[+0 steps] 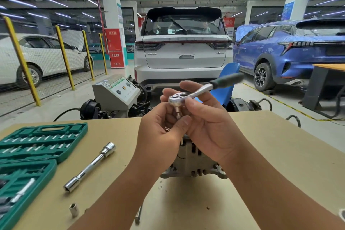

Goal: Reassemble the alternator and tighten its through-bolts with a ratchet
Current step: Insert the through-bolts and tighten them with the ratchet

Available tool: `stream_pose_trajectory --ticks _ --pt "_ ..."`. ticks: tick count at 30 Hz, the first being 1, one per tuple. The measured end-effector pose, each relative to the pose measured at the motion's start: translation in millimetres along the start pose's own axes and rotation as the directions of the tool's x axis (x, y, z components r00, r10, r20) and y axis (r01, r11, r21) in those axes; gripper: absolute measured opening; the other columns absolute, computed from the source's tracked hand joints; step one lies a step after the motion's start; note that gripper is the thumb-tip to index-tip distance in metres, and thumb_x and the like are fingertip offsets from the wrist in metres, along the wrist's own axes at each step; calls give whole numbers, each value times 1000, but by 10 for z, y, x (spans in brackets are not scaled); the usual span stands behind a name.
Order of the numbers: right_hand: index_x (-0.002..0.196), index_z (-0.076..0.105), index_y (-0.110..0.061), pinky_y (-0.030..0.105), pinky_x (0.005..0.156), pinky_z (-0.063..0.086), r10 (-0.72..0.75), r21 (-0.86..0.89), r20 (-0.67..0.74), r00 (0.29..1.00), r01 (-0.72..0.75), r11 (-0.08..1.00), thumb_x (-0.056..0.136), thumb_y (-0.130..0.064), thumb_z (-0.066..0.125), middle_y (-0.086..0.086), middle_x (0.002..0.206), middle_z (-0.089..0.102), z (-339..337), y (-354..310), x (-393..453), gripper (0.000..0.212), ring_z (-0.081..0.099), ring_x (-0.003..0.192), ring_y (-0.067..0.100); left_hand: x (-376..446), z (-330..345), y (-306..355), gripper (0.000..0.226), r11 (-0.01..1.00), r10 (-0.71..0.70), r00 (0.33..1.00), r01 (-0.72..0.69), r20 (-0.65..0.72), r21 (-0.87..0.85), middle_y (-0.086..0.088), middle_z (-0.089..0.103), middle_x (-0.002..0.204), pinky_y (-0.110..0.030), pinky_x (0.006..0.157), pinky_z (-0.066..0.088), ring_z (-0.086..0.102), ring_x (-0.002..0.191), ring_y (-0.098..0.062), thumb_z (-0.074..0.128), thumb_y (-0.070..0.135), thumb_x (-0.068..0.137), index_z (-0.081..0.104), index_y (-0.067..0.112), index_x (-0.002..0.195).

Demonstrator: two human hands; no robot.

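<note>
The fingers (188, 87) of the right hand (209, 123) are curled round the neck of a ratchet (194, 93), which is held up in the air above the table (270, 155). The chrome head of the ratchet is seen just above the thumb of that hand, and its dark green handle points up and away to the right, past the fingertips. A short bit (178, 113) hangs down from the underside of the head. The fingers of the left hand (164, 132) are curled narrowly around this bit, with the thumb laid close against its lower end; whether the bit is actually pinched or only touched cannot be told. The two hands are pressed close together, palm toward palm.

The alternator (194, 162) is set on the table directly beneath the hands, and much of it is hidden by the wrists. Its ribbed grey body and mounting lugs are seen between the forearms, well below the ratchet and apart from it.

To the left, an open green socket case (37, 145) is laid on the table, with rows of small sockets in its tray. A long chrome extension bar (89, 167) with a socket at each end lies aslant between the case and the left forearm. A small loose socket (74, 210) stands near the front edge of the table.
</note>
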State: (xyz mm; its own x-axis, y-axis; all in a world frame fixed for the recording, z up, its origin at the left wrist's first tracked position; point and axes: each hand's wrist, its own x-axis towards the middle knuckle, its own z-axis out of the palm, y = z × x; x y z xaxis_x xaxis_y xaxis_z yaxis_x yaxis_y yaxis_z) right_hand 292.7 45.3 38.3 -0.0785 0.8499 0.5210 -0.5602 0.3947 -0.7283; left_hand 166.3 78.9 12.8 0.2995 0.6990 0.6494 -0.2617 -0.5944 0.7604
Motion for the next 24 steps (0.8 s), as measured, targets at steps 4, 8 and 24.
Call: stream_pose_trajectory --ticks 4,8,24 --pt "119 68 -11 52 103 51 -12 6 19 1000 12 1000 89 -12 67 24 131 65 15 13 -10 30 60 126 37 10 -3 2 19 1000 -2 1000 2 -17 -13 -19 71 87 -50 73 60 64 84 -46 74 21 84 75 26 102" --pt "125 63 -11 55 106 48 47 82 -69 996 -42 996 96 -27 58 26 124 68 7 20 29 34 64 117 37 29 17 -9 23 1000 -1 1000 0 -7 -19 -3 74 83 -22 68 55 66 73 -19 74 19 82 75 34 100" --pt "116 68 -14 56 104 49 13 7 0 1000 -13 1000 89 -11 66 24 119 70 29 3 -8 28 64 119 37 -2 -1 -12 12 999 39 999 -39 -3 4 -21 67 78 -42 56 51 57 64 -40 72 25 88 76 28 99"
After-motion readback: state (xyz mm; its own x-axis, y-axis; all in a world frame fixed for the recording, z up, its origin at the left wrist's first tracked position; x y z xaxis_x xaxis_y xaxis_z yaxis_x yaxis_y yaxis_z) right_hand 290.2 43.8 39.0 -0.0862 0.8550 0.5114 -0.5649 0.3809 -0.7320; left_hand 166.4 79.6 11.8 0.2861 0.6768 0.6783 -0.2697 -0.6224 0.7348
